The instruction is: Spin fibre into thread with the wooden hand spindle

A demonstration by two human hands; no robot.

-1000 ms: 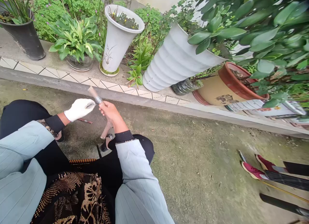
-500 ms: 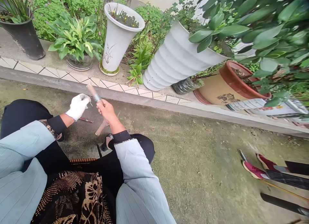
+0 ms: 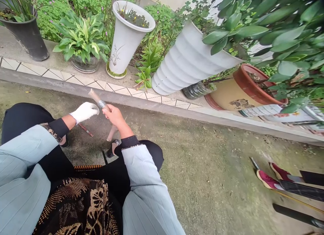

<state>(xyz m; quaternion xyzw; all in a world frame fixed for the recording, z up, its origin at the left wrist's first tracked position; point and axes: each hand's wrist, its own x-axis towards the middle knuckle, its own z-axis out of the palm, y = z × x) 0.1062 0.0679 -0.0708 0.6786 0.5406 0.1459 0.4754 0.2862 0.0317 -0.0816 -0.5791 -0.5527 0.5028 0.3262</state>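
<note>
My right hand (image 3: 113,115) is closed around a pale wooden stick (image 3: 94,94) with coils of silvery wire (image 3: 101,104) wound round it. The stick's bare upper end points up and left, beyond my fingers. Below my right wrist shows another pale wooden piece (image 3: 111,133); whether it joins the stick is hidden. In a white glove, my left hand (image 3: 84,113) is just left of the wire coils, apart from them. Its fingers are curled together, and what they hold, if anything, cannot be made out. A thin reddish-brown rod (image 3: 86,130) lies on the ground beneath it.
Along the tiled ledge (image 3: 106,87) ahead stand a black pot (image 3: 29,39), a tall white pot (image 3: 126,42), a ribbed white planter (image 3: 184,59) and a tan pot (image 3: 235,90). Another person's red shoes (image 3: 267,179) are at the right on the concrete ground (image 3: 202,167).
My left hand has turned and lowered slightly; the thin pointed bit at its fingertips no longer shows. The wire-wound stick has shifted slightly, still in my right hand.
</note>
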